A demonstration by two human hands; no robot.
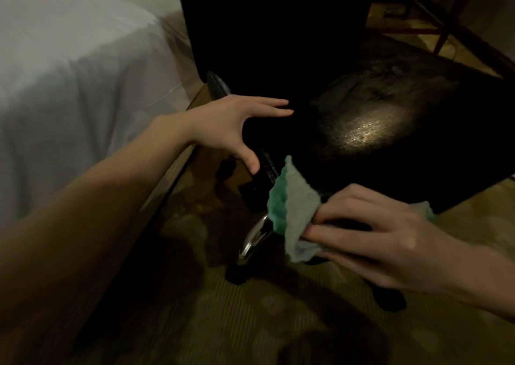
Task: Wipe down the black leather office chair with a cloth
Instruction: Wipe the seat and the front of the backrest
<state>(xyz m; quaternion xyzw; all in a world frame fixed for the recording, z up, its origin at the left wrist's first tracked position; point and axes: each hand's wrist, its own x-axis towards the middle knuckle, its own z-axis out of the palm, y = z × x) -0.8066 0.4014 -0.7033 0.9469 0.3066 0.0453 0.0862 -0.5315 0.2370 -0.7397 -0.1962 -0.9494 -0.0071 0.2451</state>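
1. Right now the right hand (370, 233) grips a bunched green-and-pale cloth (292, 214), fingers curled round it, at the near front edge of the black leather office chair (390, 119).
2. The left hand (234, 124) is spread, fingers straight and apart, holding nothing; it reaches toward the left side of the seat, and whether the fingertips actually touch the leather is hard to tell in the dim light.
3. The chair stands just beside a white bed (69, 71), on a patterned carpet (223, 323), with a chrome base leg (255, 239) showing below the cloth.
4. Judging by this, the step in hand is wiping the seat's front edge, with the free hand moving to steady the chair.
5. The next move probably calls for bracing the seat so it does not swivel or roll, then drawing the cloth flat along the edge and over the seat top.
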